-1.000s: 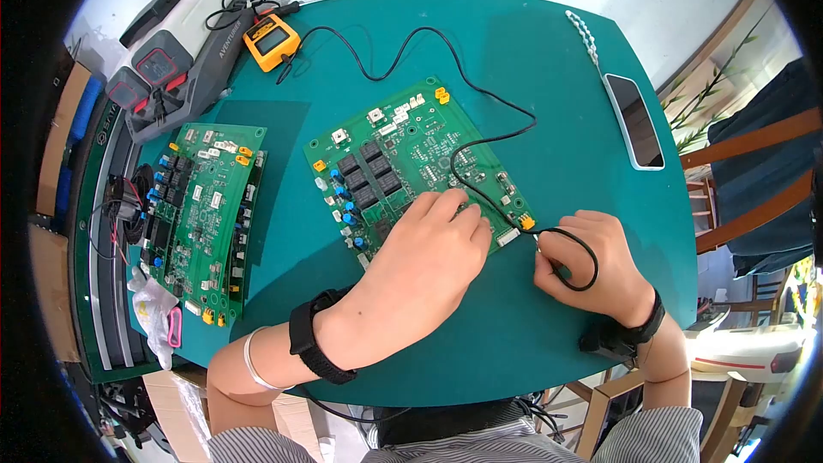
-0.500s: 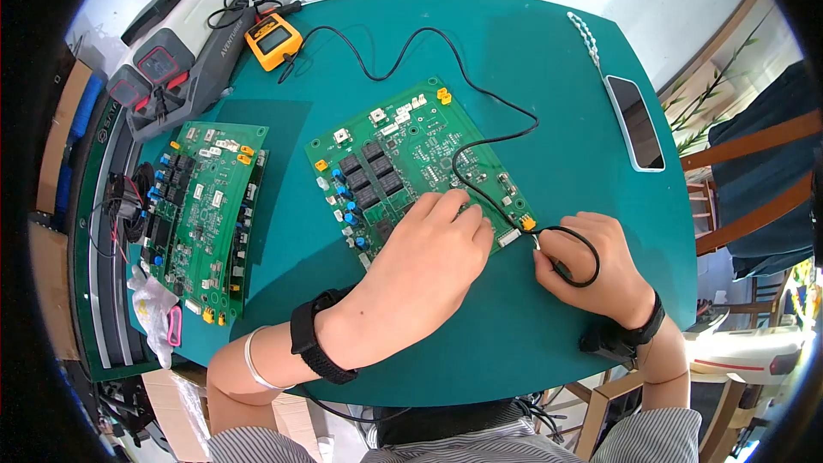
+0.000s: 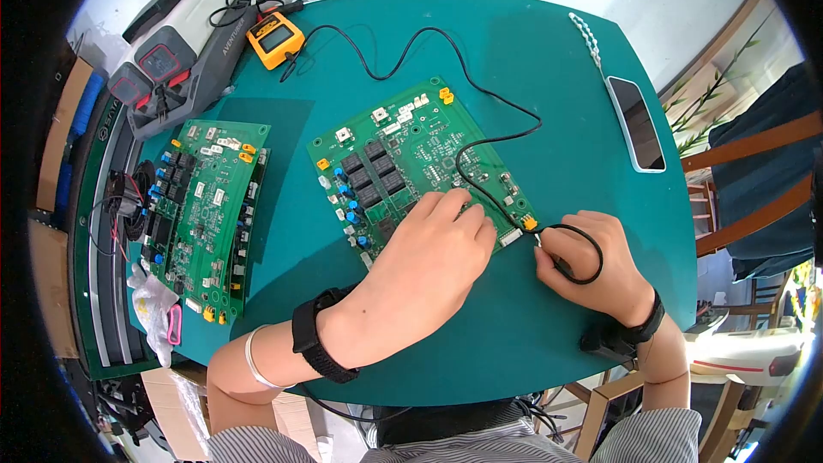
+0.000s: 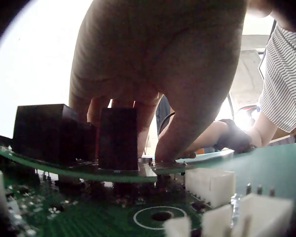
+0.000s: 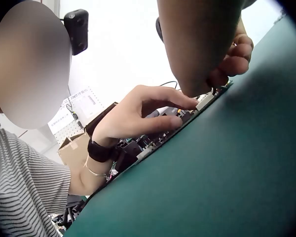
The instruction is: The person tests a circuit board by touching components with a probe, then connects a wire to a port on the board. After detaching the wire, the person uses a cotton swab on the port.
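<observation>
A green circuit board (image 3: 429, 154) with black relays and white and yellow connectors lies in the middle of the table. My left hand (image 3: 429, 244) rests on its near part; in the left wrist view that hand's fingers reach down to the board beside black blocks. Just off the board's right corner, near a yellow connector (image 3: 530, 223), my right hand (image 3: 591, 261) pinches the end of a black cable (image 3: 506, 133), which loops over the hand. A short pale tip shows at its fingertips. The cable runs back to a yellow device with a small screen (image 3: 275, 39).
Stacked circuit boards (image 3: 210, 214) stand at the left, in front of a grey and white power unit (image 3: 184, 60). A phone (image 3: 634, 124) with a beaded strap lies at the right. A plastic bag (image 3: 153, 309) and a pink-handled item (image 3: 175, 324) lie at the left edge.
</observation>
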Demonstrator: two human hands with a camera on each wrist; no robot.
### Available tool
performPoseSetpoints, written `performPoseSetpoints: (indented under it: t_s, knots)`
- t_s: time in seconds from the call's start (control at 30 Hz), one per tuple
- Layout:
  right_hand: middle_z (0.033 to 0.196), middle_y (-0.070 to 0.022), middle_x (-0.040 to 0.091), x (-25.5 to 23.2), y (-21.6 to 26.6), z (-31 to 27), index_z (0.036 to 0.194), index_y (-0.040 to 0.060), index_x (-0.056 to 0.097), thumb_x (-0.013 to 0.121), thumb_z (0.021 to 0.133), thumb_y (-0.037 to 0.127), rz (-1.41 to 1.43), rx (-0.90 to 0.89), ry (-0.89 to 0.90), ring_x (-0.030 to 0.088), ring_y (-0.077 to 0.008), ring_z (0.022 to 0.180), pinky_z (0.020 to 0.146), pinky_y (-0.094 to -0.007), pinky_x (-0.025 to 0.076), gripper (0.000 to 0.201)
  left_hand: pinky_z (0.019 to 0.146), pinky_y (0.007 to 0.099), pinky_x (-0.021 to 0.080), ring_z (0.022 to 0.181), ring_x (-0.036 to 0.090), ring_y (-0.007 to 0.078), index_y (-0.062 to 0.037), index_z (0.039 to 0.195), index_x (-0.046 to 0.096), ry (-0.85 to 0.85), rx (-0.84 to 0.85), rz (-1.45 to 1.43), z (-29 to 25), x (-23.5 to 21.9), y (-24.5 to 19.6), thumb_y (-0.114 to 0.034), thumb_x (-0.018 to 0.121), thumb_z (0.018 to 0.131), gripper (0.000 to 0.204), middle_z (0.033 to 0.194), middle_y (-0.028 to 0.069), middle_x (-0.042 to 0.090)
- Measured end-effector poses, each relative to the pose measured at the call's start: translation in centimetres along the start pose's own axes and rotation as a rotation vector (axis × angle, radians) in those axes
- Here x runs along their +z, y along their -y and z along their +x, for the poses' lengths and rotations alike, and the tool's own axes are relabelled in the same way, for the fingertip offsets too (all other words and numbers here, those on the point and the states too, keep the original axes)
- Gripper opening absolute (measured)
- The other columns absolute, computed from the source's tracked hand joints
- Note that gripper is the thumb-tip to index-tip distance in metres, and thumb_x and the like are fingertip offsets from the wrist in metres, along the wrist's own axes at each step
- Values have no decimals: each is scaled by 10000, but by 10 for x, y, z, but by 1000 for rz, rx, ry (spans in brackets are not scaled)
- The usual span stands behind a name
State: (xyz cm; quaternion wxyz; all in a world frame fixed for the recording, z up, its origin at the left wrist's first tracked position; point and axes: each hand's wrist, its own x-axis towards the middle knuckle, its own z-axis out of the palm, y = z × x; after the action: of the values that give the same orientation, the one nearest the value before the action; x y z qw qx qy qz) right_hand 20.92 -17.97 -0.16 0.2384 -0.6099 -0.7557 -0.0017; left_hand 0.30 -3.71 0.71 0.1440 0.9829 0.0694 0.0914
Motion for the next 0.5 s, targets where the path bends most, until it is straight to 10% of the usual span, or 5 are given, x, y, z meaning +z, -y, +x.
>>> performPoseSetpoints:
  t_s: [0.5]
  knots:
    - [648, -70, 545, -1, 1, 1, 819, 53, 598, 764, 754, 36, -13, 9, -11, 540, -278, 555, 537, -394, 418, 180, 997, 446, 497, 1173, 591, 338, 56, 1135, 678, 0, 0, 7, 0, 0, 0, -31, 717, 819, 331, 1114, 154, 665]
